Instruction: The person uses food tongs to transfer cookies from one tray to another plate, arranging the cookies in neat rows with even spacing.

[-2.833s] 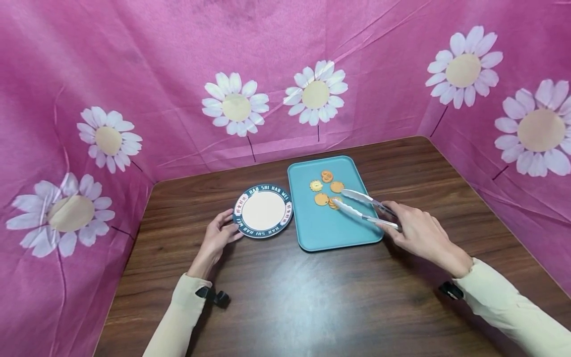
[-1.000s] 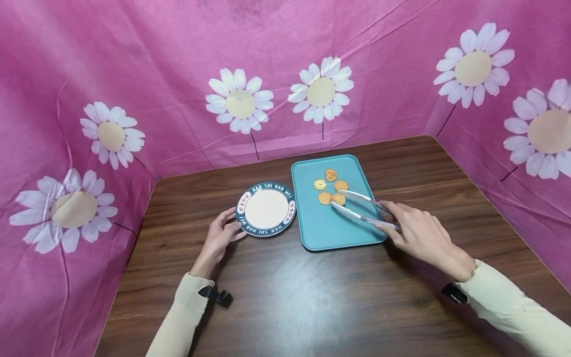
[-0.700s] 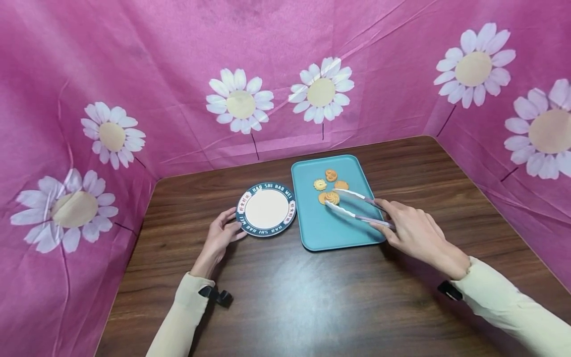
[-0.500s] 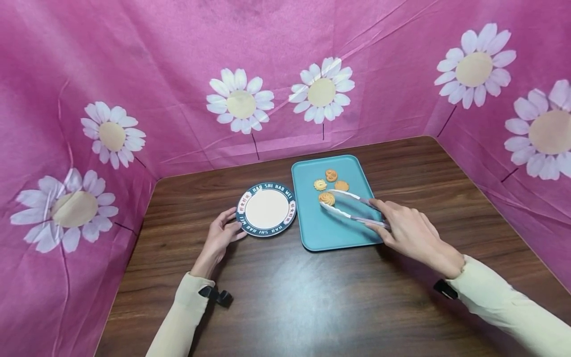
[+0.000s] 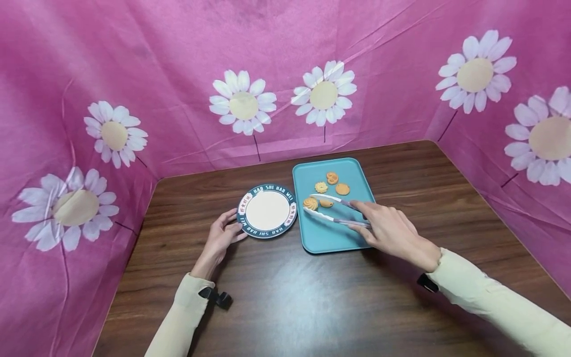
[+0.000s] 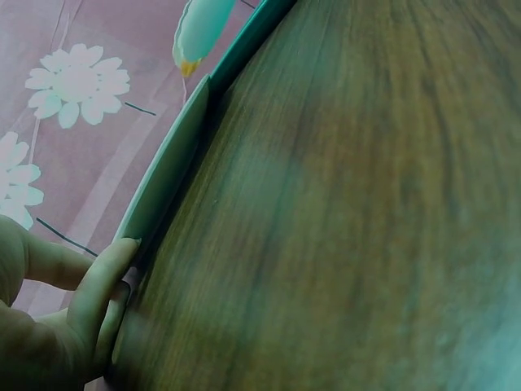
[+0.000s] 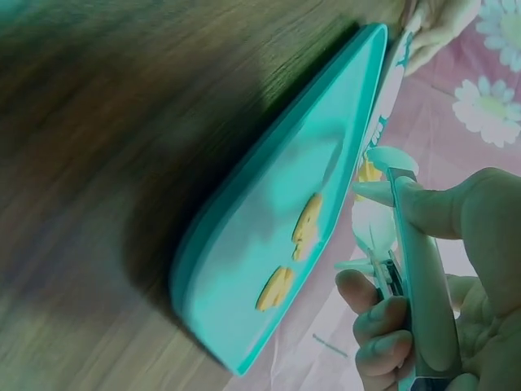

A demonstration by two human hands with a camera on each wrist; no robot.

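Tongs [image 5: 330, 218] near tray's left edge [image 5: 303, 230] — right hand [image 5: 392, 233] grips them, left hand [image 5: 220, 238] pinches plate [image 5: 267, 210].

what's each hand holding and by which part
The left hand holds the plate by its rim; the right hand grips the tongs by their metal handles.

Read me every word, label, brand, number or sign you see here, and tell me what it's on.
"HAO SHI HAO WEI": upper rim of the plate.
Lower rim: more white lettering, seemingly the same words, too small to be sure.
Two pale rim panels: red characters, seemingly Chinese, too small to read surely.
I can make out no text on the tray or tongs.
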